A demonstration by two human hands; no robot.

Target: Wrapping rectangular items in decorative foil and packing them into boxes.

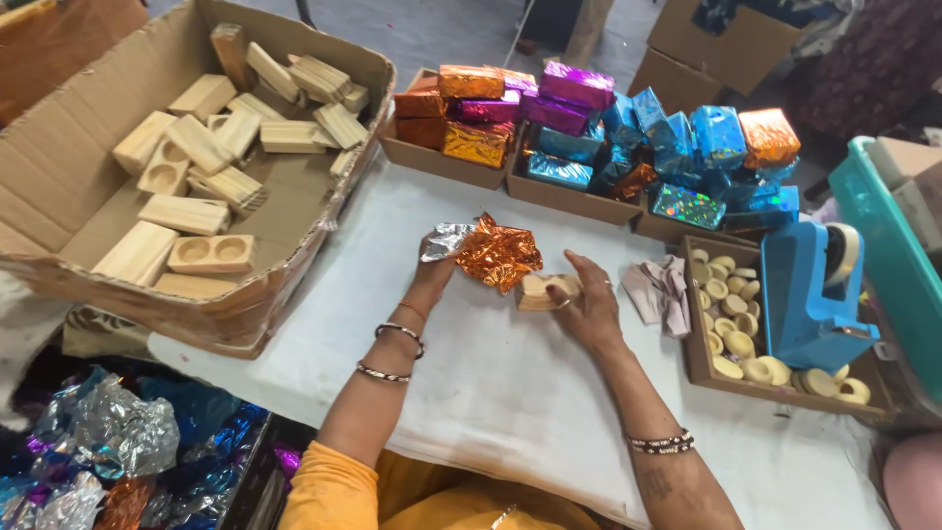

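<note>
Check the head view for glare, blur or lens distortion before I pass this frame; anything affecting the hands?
Head view: even, soft light with faint shadows; glare sparkles on the orange foil at the left hand and on the wrapped boxes. The right hand on the wooden block is reasonably sharp. Wide-angle bending shows at the cardboard box; edges soften slightly.

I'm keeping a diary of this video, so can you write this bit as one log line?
left hand: holds orange foil sheet | right hand: grips wooden block | table: white cloth | behind: wrapped blocks

Packing workshop: cartons of wooden blocks [196, 147], foil-wrapped boxes [579, 128].
</note>
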